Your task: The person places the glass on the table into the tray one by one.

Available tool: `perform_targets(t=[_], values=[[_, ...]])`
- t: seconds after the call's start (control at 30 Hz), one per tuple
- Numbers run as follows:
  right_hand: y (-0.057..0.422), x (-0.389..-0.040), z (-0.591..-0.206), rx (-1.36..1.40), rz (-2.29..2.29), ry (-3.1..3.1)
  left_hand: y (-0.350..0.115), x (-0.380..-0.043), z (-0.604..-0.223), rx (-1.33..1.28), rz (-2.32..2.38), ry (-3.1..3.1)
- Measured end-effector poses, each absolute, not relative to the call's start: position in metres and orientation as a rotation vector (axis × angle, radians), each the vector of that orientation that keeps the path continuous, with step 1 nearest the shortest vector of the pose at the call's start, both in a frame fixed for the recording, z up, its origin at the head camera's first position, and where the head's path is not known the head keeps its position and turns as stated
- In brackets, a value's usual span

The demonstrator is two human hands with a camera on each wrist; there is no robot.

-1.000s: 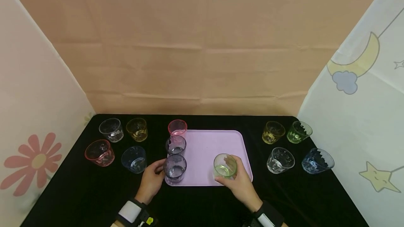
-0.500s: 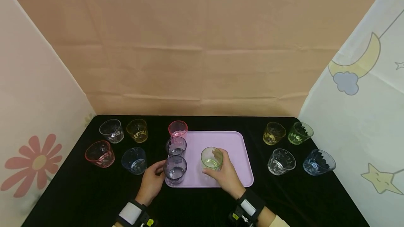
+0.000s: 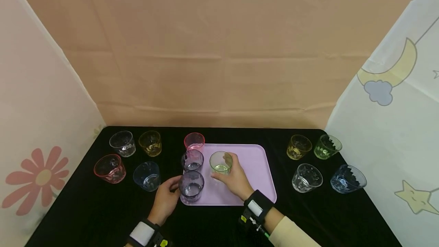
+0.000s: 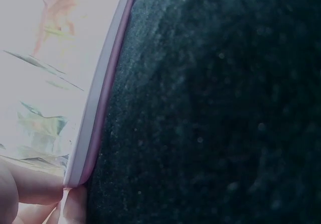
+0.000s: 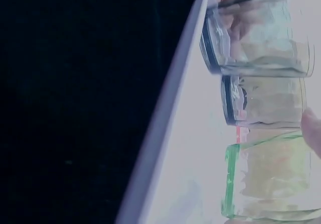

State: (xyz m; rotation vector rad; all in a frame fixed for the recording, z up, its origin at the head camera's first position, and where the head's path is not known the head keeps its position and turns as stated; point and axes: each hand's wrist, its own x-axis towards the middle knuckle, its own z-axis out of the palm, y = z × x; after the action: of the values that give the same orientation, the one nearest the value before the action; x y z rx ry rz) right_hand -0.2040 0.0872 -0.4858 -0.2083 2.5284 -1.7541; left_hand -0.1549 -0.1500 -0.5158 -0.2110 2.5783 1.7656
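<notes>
Two hands work at the lilac tray (image 3: 253,172): the right hand (image 3: 236,178) grips a green glass (image 3: 218,169), at three o'clock of the far purple glass (image 3: 193,162); the left hand (image 3: 164,199) pinches the tray's seven-o'clock corner. The step seems to be placing the green glass, so the next move calls for a level landing, clear of its neighbours. Whether its base touches the tray, I cannot tell. Farther out, the far purple glass hides the base of the pink glass (image 3: 194,141); glare washes out the left wrist view.
</notes>
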Motion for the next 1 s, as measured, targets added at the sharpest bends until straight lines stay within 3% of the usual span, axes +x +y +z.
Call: perform_targets(t=[1.0], values=[[0.069, -0.257, -0.497, -0.226, -1.641, 2.644, -0.150, -0.155, -0.516, -0.202, 1.777, 2.592]])
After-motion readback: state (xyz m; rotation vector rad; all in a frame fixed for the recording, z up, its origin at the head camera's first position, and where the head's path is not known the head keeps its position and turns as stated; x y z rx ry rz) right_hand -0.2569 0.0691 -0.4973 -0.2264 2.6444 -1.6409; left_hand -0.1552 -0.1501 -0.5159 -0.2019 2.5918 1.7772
